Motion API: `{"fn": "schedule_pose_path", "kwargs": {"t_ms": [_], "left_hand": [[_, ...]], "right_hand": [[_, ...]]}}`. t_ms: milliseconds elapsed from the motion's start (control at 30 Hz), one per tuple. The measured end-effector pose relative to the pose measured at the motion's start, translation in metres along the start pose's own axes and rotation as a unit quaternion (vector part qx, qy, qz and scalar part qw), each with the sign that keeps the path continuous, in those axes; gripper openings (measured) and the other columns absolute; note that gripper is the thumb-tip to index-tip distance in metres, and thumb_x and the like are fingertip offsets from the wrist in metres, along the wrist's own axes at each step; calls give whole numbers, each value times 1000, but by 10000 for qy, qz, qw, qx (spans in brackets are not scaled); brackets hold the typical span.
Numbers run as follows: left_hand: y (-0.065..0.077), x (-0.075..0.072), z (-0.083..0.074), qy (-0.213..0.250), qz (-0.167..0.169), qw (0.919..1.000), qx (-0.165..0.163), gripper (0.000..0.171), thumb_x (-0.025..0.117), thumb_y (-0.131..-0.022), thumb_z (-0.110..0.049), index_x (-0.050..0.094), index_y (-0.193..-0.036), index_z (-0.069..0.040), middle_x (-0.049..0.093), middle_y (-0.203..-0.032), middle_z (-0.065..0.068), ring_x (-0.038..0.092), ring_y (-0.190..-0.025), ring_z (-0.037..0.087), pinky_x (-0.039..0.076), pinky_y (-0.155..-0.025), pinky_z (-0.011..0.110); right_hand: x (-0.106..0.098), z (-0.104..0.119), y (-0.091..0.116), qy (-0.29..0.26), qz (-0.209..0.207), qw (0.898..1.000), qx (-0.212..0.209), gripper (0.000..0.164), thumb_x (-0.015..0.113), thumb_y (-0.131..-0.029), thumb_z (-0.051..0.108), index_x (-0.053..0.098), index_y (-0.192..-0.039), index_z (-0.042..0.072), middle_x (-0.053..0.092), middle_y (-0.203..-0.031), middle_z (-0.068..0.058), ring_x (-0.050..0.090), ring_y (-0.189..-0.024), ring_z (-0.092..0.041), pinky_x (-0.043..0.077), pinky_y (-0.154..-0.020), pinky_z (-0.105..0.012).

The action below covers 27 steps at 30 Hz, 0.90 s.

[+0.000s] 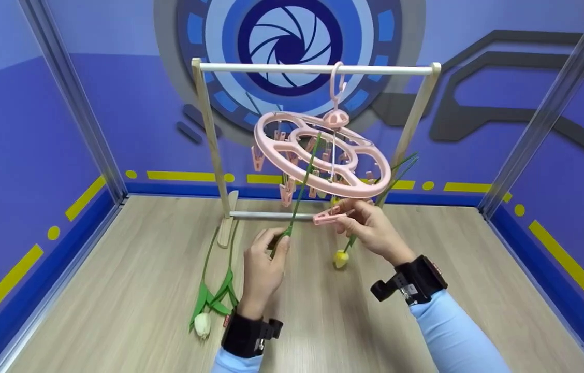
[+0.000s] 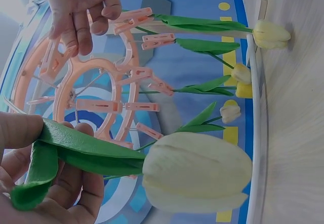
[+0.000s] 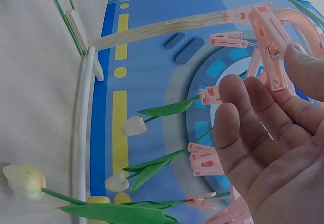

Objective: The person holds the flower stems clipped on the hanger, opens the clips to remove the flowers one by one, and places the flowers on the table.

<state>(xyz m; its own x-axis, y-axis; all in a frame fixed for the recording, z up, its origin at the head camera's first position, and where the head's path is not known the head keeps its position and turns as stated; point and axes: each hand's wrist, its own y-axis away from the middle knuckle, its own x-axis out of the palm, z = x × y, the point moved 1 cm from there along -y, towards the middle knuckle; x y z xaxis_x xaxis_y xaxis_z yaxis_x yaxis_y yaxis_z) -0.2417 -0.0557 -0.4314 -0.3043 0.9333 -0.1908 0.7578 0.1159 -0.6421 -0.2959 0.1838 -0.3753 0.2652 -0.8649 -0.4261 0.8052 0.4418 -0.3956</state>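
Observation:
My left hand grips an artificial white tulip by its green leaves and stem. Its bloom points down, and the stem rises past the front of a pink clip hanger. At the hanger's near edge, my right hand pinches a pink clothespin between thumb and fingers. The tulip stem is apart from that clothespin. Several tulips hang bloom-down from other clips, among them a pale yellow one below my right hand.
The hanger hooks over the white top bar of a wooden-sided rack. Left of my left hand, another white tulip lies on the wood-grain table, with stems beside it. Blue printed panels enclose the back and sides.

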Motion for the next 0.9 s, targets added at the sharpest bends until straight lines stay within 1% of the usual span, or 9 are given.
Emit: {"fn": "schedule_pose_path", "kwargs": {"t_ms": [100, 200, 300, 367, 433, 533, 633, 767, 900], "left_hand": [[0, -3, 0, 4, -38, 10000, -45, 15, 66, -101, -9, 74, -111, 0, 70, -94, 7, 65, -84, 21, 54, -76, 33], [-1, -8, 0, 50, -48, 9999, -88, 16, 66, -101, -9, 73, -113, 0, 70, -96, 8, 66, -86, 22, 54, -78, 34], [-1, -12, 1, 101, -59, 9998, -155, 17, 65, -102, -9, 73, -114, 0, 70, -97, 8, 66, -87, 23, 54, -79, 34], [-2, -15, 2, 105, -99, 9997, -188, 17, 65, -102, -9, 73, -114, 0, 71, -97, 8, 67, -87, 22, 54, -80, 35], [-2, -17, 2, 120, -133, 9995, -256, 18, 65, -102, -10, 73, -115, 0, 71, -96, 8, 67, -87, 22, 55, -80, 35], [-4, -21, 3, 174, -178, 9990, -360, 19, 65, -102, -10, 73, -116, 1, 71, -96, 9, 68, -86, 24, 55, -80, 34], [-4, -26, 4, 180, -232, 9985, -455, 19, 64, -102, -9, 72, -116, 1, 71, -94, 10, 68, -85, 25, 55, -79, 34], [-3, -32, 4, 83, -324, 9981, -518, 18, 65, -102, -7, 72, -115, 2, 72, -91, 11, 68, -82, 24, 55, -76, 34], [-2, -36, 5, -60, -373, 9975, -591, 18, 65, -101, -6, 72, -115, 3, 71, -91, 10, 66, -81, 24, 53, -74, 32]], "right_hand": [[0, 0, 0, -54, 25, 10000, -2, 19, 56, -106, 6, 60, -118, -8, 74, -108, -23, 66, -79, -12, 56, -69, -28], [-1, 0, 0, -69, 5, 9999, 99, 23, 55, -107, 8, 60, -123, -8, 73, -111, -22, 67, -78, -12, 57, -69, -30], [-1, -1, -1, -86, -48, 9998, 200, 28, 52, -108, 9, 60, -128, -10, 73, -106, -22, 68, -77, -12, 58, -69, -31], [-2, -2, -1, -127, -107, 9995, 251, 30, 51, -108, 8, 59, -130, -12, 72, -100, -21, 68, -77, -11, 58, -70, -31], [-2, -3, -1, -218, -144, 9993, 268, 31, 51, -109, 8, 59, -130, -13, 72, -100, -18, 69, -78, -12, 59, -72, -32], [-3, -5, 0, -343, -197, 9989, 269, 30, 52, -108, 8, 60, -129, -13, 73, -104, -15, 70, -79, -14, 59, -72, -32], [-3, -6, 2, -421, -197, 9986, 250, 29, 53, -108, 8, 61, -127, -13, 72, -105, -18, 70, -80, -15, 59, -72, -30], [-4, -9, 4, -425, -173, 9987, 213, 30, 52, -108, 6, 60, -129, -14, 70, -105, -26, 69, -80, -16, 58, -72, -25], [-5, -10, 8, -389, -167, 9988, 231, 31, 52, -108, 6, 61, -130, -13, 71, -110, -22, 69, -80, -17, 58, -70, -27]]}}
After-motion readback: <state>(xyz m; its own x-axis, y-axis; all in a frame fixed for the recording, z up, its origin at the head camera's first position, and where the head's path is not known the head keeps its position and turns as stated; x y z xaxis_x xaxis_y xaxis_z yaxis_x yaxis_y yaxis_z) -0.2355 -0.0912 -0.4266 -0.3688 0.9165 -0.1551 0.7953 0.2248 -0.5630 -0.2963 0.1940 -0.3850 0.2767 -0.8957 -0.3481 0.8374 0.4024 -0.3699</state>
